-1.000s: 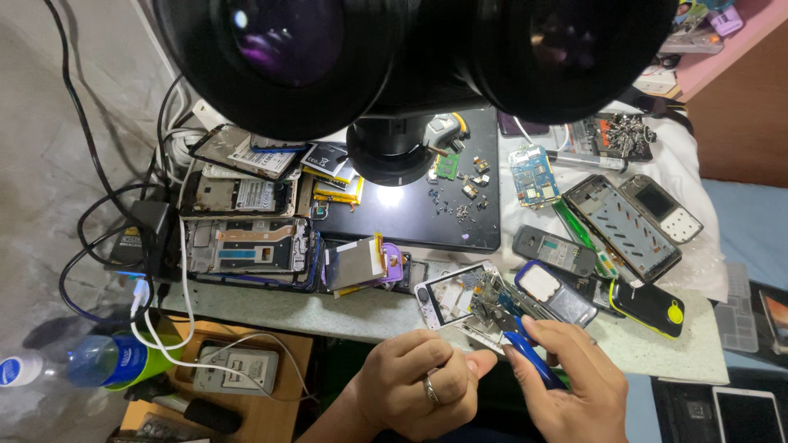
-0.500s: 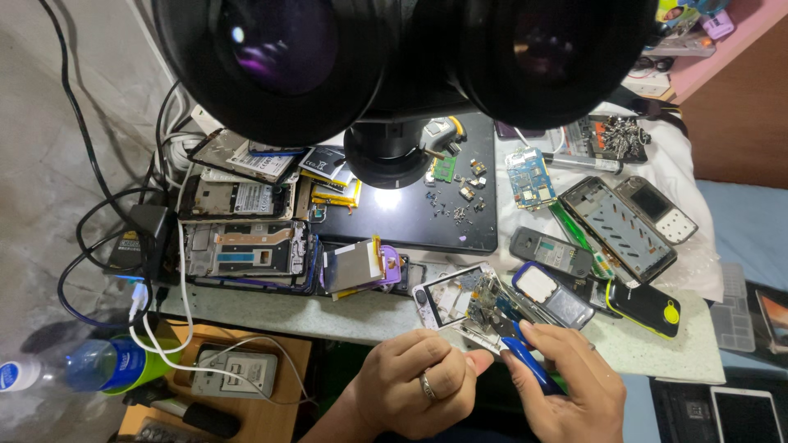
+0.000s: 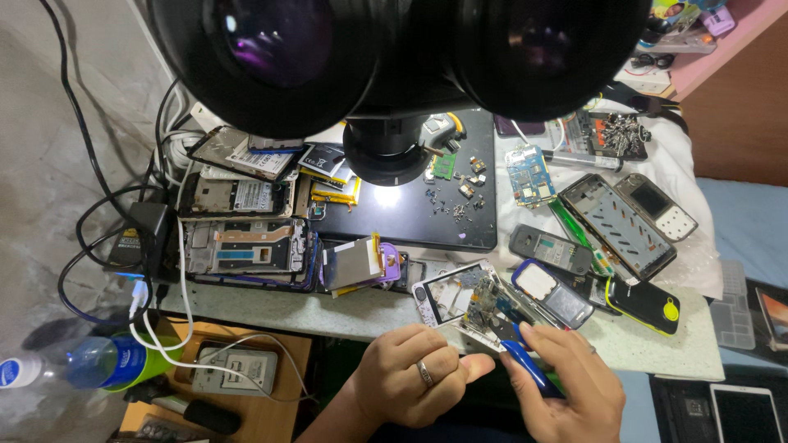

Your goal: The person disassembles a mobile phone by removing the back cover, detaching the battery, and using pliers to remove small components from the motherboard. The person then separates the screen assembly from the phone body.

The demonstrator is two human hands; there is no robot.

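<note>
- While the microscope head [image 3: 394, 57] is filling the far top of the view, both hands are working at the near edge of the bench [image 3: 657, 349].
- At near centre, the left hand [image 3: 410, 381], wearing a ring, is curling its fingers almost closed, thumb and fingertips pinching the near edge of a small opened phone frame [image 3: 460, 299] that is lying tilted just inside the bench's near rim.
- Just to its right, the right hand [image 3: 570, 385] is closing its fingers around a blue-handled tool [image 3: 525, 365], and the tool's tip is reaching into the exposed circuit parts [image 3: 492, 308] on the right side of the frame.
- Crowding the frame on its right, a blue-edged phone body [image 3: 554, 291] is almost touching it, with a black and yellow phone [image 3: 644, 303] lying further right.
- On its left, a purple-backed part with a grey screen [image 3: 357, 264] is sitting near, leaving only a narrow strip of bare bench along the near rim.
- Further off, a black mat [image 3: 427, 217] is lying under the lit lens, scattered with tiny parts [image 3: 455, 193].
- Along the far left, stripped phone frames [image 3: 242, 250] are stacking up beside tangled black and white cables [image 3: 152, 271].
- Below the bench edge at near left, a blue bottle [image 3: 98, 361] is lying on its side.
</note>
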